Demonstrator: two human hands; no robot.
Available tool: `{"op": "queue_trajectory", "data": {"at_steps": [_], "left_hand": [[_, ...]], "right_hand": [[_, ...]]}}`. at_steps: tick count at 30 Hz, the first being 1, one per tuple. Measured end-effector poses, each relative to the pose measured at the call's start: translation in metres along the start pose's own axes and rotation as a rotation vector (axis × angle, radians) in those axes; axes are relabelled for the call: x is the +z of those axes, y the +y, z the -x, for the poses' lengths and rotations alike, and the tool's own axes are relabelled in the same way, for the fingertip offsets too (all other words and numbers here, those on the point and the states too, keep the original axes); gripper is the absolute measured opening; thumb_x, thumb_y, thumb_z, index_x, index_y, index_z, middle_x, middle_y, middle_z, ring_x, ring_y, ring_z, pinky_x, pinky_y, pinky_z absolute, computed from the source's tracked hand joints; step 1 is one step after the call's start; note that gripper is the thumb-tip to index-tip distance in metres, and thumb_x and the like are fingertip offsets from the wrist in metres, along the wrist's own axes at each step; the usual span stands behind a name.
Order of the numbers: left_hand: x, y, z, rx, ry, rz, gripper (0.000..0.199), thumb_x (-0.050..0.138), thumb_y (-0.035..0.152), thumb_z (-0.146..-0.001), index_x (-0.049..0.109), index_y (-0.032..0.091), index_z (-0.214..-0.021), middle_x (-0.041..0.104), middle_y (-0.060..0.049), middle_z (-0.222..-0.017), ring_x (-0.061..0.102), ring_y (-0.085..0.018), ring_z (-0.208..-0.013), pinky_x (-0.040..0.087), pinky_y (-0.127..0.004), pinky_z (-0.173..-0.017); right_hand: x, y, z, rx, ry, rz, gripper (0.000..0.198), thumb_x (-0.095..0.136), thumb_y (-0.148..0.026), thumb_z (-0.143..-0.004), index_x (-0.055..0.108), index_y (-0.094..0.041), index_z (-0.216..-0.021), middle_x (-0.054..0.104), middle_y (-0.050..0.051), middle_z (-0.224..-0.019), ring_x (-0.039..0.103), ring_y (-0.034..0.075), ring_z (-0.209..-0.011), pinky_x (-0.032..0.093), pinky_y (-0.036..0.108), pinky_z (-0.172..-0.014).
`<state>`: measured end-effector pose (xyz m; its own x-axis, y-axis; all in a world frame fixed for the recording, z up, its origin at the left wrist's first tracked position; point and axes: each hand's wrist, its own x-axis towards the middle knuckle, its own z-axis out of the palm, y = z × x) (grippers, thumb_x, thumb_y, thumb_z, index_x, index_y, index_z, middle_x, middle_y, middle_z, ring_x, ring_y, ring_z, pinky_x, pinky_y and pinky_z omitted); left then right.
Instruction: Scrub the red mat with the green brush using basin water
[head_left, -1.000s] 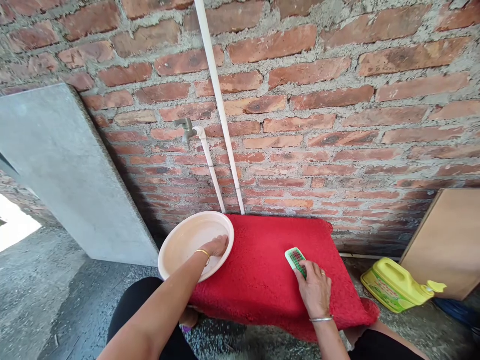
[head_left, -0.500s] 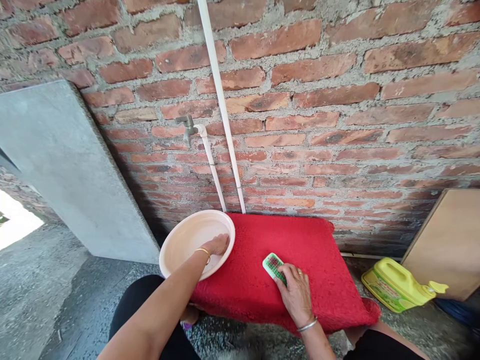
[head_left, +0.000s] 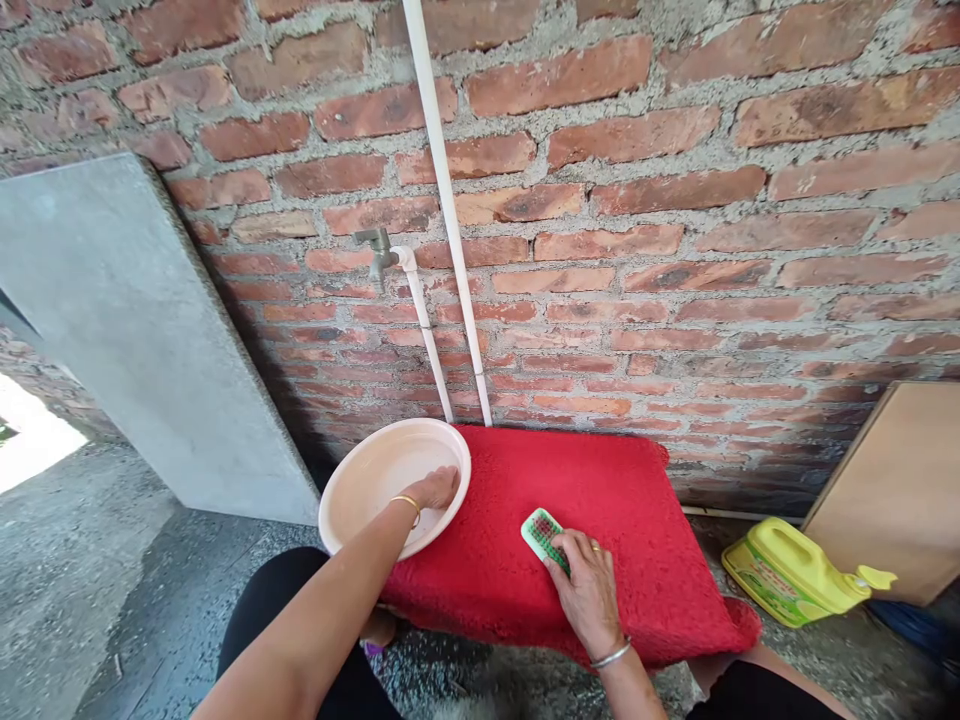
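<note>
Near the middle of one red cloth (head_left: 502,500), the right hand (head_left: 585,590) has its fingers bent around one green-and-white scrub brush (head_left: 541,532), which lies against the pile. One silver bracelet (head_left: 611,655) circles that wrist, and one ring (head_left: 596,547) shows on a finger. The left hand (head_left: 435,489), with one gold bangle (head_left: 409,503) at its wrist, reaches into one pale plastic basin (head_left: 345,500) at the cloth's left end; its fingers curve loosely near the inner wall, and whether they have hold of anything, I cannot tell. Beyond stand two white pipes, one tall (head_left: 444,180) and one short (head_left: 429,340), the short one topped by one tap (head_left: 379,255), before one brick wall (head_left: 637,185). One grey slab (head_left: 157,330) leans at left; at right sit one yellow jug (head_left: 787,570) and one tan board (head_left: 892,490).
</note>
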<state>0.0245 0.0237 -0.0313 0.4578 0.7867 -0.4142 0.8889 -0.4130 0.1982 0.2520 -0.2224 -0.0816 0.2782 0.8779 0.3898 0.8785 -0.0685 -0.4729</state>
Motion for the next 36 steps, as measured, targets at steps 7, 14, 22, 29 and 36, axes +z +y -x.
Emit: {"op": "queue_trajectory", "data": {"at_steps": [7,14,22,29,36], "left_hand": [[-0.001,0.001,0.003,0.014,-0.013,0.001,0.033,0.045,0.029,-0.092,0.055,0.014,-0.119,0.058,-0.019,-0.129,0.054,-0.031,-0.124,0.043,-0.041,-0.100],[-0.008,0.007,0.014,0.016,0.020,0.002,0.023,0.044,0.025,-0.092,0.059,0.016,-0.107,0.063,-0.016,-0.118,0.063,-0.028,-0.109,0.047,-0.037,-0.092],[-0.005,0.004,0.010,0.012,0.040,0.005,0.019,0.047,0.021,-0.089,0.060,0.017,-0.102,0.065,-0.013,-0.112,0.064,-0.025,-0.104,0.048,-0.033,-0.088],[0.005,-0.006,0.001,0.045,0.053,0.050,0.015,0.051,0.019,-0.085,0.060,0.018,-0.097,0.066,-0.011,-0.108,0.064,-0.024,-0.099,0.048,-0.034,-0.087],[0.005,-0.004,0.002,0.030,0.060,0.067,0.018,0.047,0.026,-0.090,0.060,0.018,-0.100,0.064,-0.012,-0.110,0.063,-0.026,-0.103,0.047,-0.036,-0.088]], "right_hand": [[-0.003,0.016,-0.005,0.038,0.051,0.068,0.025,0.049,-0.047,-0.093,0.063,-0.028,-0.101,0.067,0.003,-0.109,0.056,0.021,-0.094,0.035,0.034,-0.079],[-0.001,0.017,-0.001,0.058,0.091,0.107,0.028,0.046,-0.048,-0.094,0.064,-0.028,-0.100,0.067,0.004,-0.107,0.057,0.021,-0.092,0.035,0.033,-0.076],[0.003,0.004,0.000,-0.019,0.030,0.032,0.021,0.051,-0.044,-0.092,0.063,-0.028,-0.099,0.066,0.002,-0.111,0.056,0.019,-0.096,0.036,0.033,-0.083],[0.003,0.010,-0.002,0.017,0.057,0.054,0.027,0.047,-0.048,-0.093,0.064,-0.028,-0.100,0.067,0.003,-0.108,0.057,0.020,-0.094,0.036,0.034,-0.080],[0.004,0.010,-0.001,0.038,0.041,0.014,0.033,0.043,-0.053,-0.093,0.064,-0.028,-0.100,0.066,0.005,-0.110,0.058,0.021,-0.095,0.037,0.035,-0.080]]}}
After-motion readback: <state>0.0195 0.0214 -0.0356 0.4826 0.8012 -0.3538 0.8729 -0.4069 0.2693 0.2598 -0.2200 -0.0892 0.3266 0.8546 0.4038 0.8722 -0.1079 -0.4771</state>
